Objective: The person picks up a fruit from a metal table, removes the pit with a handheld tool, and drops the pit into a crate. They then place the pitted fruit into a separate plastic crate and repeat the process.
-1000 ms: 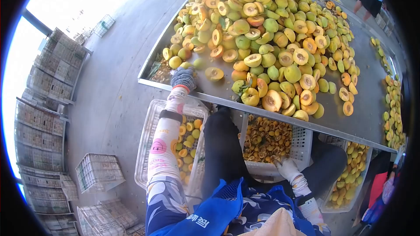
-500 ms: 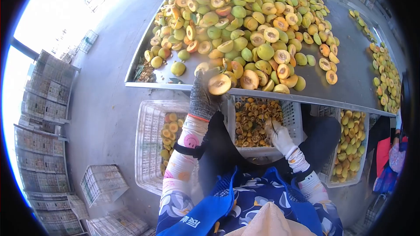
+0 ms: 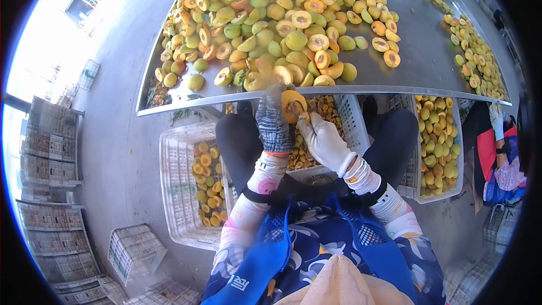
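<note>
My left hand, in a grey knit glove, is closed around a halved yellow peach, its cut side facing up. My right hand, in a white glove, grips a small tool whose tip touches the middle of that half; most of the tool is hidden by the fingers. Both hands are just in front of the metal table's edge, above a crate of pits and scraps. Whole and halved peaches lie heaped on the table beyond them.
At left stands a white crate with peach halves. To the right is another crate of peach halves. A second row of peaches lines the table's right side. Stacked crates stand far left. A co-worker sits at right.
My right hand has risen from over the pit crate to the peach half. My left hand has drawn the half back from the heap, below the table edge. The view has shifted.
</note>
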A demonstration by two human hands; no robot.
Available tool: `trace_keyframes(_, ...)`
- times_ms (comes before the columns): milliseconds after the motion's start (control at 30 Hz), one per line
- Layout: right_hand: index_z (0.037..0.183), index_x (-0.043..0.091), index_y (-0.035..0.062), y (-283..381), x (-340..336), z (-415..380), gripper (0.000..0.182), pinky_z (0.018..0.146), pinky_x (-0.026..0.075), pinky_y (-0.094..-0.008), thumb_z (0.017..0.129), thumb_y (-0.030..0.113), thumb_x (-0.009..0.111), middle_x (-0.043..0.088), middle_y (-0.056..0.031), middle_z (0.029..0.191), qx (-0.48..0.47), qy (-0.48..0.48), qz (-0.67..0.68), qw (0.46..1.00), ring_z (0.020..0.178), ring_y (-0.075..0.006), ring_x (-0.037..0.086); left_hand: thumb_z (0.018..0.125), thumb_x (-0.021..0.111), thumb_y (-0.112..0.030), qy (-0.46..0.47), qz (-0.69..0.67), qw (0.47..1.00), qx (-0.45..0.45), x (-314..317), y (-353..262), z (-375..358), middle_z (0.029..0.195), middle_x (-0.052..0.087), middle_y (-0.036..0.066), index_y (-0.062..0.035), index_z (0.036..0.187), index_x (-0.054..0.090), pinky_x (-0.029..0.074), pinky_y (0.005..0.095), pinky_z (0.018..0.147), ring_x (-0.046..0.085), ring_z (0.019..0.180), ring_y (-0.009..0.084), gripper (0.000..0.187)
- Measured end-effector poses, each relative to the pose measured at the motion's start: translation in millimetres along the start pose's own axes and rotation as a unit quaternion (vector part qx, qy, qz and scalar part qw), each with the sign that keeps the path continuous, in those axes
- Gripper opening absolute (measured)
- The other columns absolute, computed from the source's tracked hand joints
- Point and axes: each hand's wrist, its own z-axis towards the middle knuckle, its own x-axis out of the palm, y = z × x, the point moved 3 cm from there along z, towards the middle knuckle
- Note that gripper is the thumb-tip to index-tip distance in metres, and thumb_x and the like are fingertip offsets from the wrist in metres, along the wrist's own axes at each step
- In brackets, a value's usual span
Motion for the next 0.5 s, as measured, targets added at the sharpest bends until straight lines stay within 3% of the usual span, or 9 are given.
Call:
trace_keyframes(67, 0.089, 0.050, -0.0044, -0.8, 3.6, 0.7, 0.027, 0.054, 0.044, -0.0472, 0.095, 0.022, 0.049, 0.057, -0.0292, 0.069, 0.001, 0.000, 0.051, 0.999, 0.070, -0.0460, 0.058, 0.080, 0.059, -0.003, -0.018, 0.000, 1.000, 0.014, 0.5, -5.6, -0.3, 0.105, 0.060, 0.014, -0.0014, 0.111, 0.056, 0.049, 0.0372, 0.083, 0.059, 0.096, 0.0282, 0.031)
trace_keyframes(167, 0.092, 0.050, -0.0030, -19.7, 16.0, 2.8, 0.029, 0.048, 0.044, -0.0417, 0.096, 0.025, 0.048, 0.057, -0.0200, 0.061, -0.030, 0.018, 0.054, 0.998, 0.057, -0.0384, 0.059, 0.078, 0.057, 0.001, -0.032, -0.027, 0.999, -0.004, 9.5, 3.3, -5.7, 0.103, 0.061, 0.014, -0.0031, 0.111, 0.058, 0.049, 0.0385, 0.083, 0.060, 0.095, 0.0276, 0.033)
trace_keyframes(267, 0.088, 0.048, 0.0050, 7.4, 2.8, 2.7, 0.027, 0.040, 0.034, -0.0261, 0.098, 0.030, 0.044, 0.045, 0.0004, 0.061, 0.211, 0.166, 0.275, 0.923, 0.045, -0.0104, 0.041, 0.079, 0.056, 0.003, -0.025, 0.010, 0.999, 0.033, 7.9, 7.7, -5.8, 0.101, 0.062, 0.014, -0.0044, 0.111, 0.059, 0.050, 0.0373, 0.081, 0.061, 0.092, 0.0273, 0.033)
trace_keyframes(367, 0.093, 0.050, 0.0045, -3.9, 11.2, -0.2, 0.033, 0.036, 0.033, -0.0240, 0.097, 0.036, 0.044, 0.041, 0.0031, 0.058, 0.302, 0.225, 0.424, 0.824, 0.043, -0.0066, 0.038, 0.080, 0.052, 0.004, 0.051, -0.096, 0.993, 0.055, 3.6, 14.6, 0.1, 0.100, 0.062, 0.014, -0.0008, 0.109, 0.060, 0.052, 0.0342, 0.072, 0.063, 0.084, 0.0270, 0.031)
trace_keyframes(400, 0.093, 0.051, 0.0046, 4.1, 8.0, -1.0, 0.038, 0.033, 0.029, -0.0207, 0.097, 0.042, 0.043, 0.040, 0.0028, 0.057, 0.308, 0.220, 0.446, 0.811, 0.040, -0.0054, 0.035, 0.084, 0.052, 0.001, 0.039, -0.055, 0.992, 0.104, -0.2, 12.8, 5.1, 0.098, 0.062, 0.012, -0.0003, 0.108, 0.060, 0.052, 0.0310, 0.070, 0.063, 0.083, 0.0228, 0.025)
trace_keyframes(433, 0.094, 0.051, 0.0043, 1.2, 13.5, -4.2, 0.040, 0.032, 0.027, -0.0200, 0.097, 0.043, 0.043, 0.039, 0.0033, 0.057, 0.313, 0.256, 0.544, 0.735, 0.039, -0.0050, 0.034, 0.085, 0.052, 0.000, 0.072, -0.171, 0.982, -0.017, -0.8, 17.2, 5.5, 0.098, 0.062, 0.011, -0.0002, 0.107, 0.060, 0.051, 0.0303, 0.070, 0.063, 0.082, 0.0218, 0.023)
trace_keyframes(500, 0.094, 0.052, 0.0037, -12.2, 23.8, -8.1, 0.043, 0.029, 0.025, -0.0186, 0.096, 0.045, 0.042, 0.038, 0.0043, 0.057, 0.308, 0.310, 0.712, 0.550, 0.038, -0.0041, 0.033, 0.088, 0.052, -0.003, 0.127, -0.389, 0.877, -0.253, 4.4, 19.7, 3.6, 0.099, 0.062, 0.010, 0.0001, 0.106, 0.061, 0.051, 0.0290, 0.068, 0.062, 0.081, 0.0198, 0.021)
